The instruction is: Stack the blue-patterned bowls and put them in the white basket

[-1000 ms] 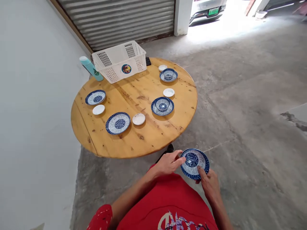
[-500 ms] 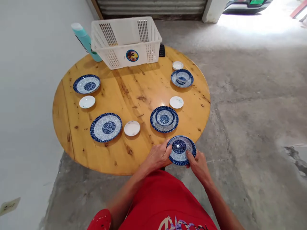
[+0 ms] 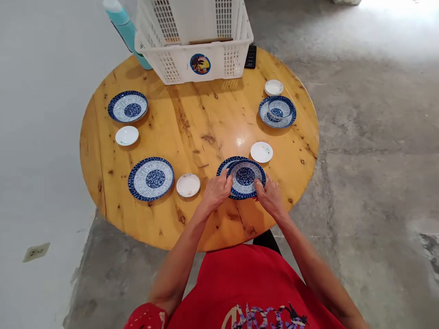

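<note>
Both my hands grip one blue-and-white patterned plate [image 3: 245,177]. My left hand [image 3: 216,192] pinches its left rim and my right hand [image 3: 270,195] its right rim. I hold this plate directly over another blue-and-white plate [image 3: 223,165] with a bowl on the round wooden table [image 3: 192,123]; the bowl is hidden underneath. A small white saucer [image 3: 261,151] lies just beyond to the right, another small white saucer [image 3: 188,185] just to the left.
A blue plate [image 3: 151,178] sits left of centre, a further blue plate [image 3: 128,106] and white saucer [image 3: 126,135] far left. A bowl on a plate [image 3: 277,111] and saucer [image 3: 274,87] lie far right. A white basket [image 3: 194,41], teal bottle [image 3: 125,28] and dark object [image 3: 250,56] stand at the back.
My hands carried the plate from over the floor by my body up and forward, onto the table's near side, over the plate with the bowl. The camera came closer to the table.
</note>
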`<state>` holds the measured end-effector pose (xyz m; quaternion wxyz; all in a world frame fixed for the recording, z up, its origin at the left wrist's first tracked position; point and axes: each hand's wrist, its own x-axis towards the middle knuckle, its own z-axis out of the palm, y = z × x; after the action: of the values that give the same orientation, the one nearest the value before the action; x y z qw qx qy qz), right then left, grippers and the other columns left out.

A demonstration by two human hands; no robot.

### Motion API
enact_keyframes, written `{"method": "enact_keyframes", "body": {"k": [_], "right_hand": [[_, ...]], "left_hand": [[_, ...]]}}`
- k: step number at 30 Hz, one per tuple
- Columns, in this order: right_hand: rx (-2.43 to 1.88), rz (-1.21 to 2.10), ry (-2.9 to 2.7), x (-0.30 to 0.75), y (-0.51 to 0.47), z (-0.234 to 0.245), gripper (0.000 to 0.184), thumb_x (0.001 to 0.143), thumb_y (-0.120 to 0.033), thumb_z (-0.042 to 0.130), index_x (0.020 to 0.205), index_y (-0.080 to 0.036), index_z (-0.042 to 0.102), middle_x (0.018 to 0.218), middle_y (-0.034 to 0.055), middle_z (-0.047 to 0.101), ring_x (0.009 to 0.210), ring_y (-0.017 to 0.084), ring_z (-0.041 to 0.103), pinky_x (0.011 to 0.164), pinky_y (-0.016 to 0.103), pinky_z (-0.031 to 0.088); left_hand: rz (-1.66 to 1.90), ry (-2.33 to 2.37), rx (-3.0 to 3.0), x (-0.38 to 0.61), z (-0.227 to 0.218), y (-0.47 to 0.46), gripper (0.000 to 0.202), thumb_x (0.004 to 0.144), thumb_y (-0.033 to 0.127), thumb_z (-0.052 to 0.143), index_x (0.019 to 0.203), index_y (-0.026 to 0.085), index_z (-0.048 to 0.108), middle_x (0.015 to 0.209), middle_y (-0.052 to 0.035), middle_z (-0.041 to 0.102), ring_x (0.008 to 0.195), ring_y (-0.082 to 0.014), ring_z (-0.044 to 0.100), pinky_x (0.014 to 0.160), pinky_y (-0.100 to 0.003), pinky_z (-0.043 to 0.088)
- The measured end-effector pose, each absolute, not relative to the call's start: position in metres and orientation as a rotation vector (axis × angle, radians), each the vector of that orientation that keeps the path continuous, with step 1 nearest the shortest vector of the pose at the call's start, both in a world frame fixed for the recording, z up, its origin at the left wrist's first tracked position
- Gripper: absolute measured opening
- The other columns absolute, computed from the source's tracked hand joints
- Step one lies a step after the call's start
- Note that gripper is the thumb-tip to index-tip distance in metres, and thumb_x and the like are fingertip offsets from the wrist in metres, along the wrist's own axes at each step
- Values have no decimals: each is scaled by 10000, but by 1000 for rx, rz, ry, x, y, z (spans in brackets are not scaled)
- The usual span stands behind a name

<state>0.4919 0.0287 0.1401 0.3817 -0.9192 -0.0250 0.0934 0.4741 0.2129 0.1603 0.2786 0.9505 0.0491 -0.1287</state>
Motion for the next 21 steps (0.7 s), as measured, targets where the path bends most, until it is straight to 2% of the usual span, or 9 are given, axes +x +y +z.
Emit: {"method": "enact_keyframes", "body": {"k": [4,8,13,21], "right_hand": [[-2293,419,-181,513,27,131,312,932,-340,338,1024,-151,569,665,64,660,536,197,609,591,291,420],[-2502,361,-334,531,23,123,371,914,-287,356,1147,-94,570,787,131,708,706,268,657,684,333,433],[-2635,488,-510,547,23,121,488,931,-267,367,1368,-65,443,905,167,727,794,309,674,722,359,443],[-2782,719,-605,559,31,128,527,962,-290,350,1439,-67,335,981,174,724,920,321,690,794,381,469]], "left_hand": [[-385,252,2574,481,155,209,321,996,322,318,1126,152,558,889,-107,696,859,-270,667,768,-311,413],[-410,366,2587,482,148,200,325,993,314,325,1178,145,532,955,-131,707,916,-282,678,803,-323,429],[-456,442,2669,484,143,191,376,997,284,295,1297,113,444,1007,-155,715,934,-295,695,776,-333,451],[-531,487,2824,489,150,185,378,983,225,311,1327,90,388,977,-153,734,928,-288,708,749,-327,476]]}}
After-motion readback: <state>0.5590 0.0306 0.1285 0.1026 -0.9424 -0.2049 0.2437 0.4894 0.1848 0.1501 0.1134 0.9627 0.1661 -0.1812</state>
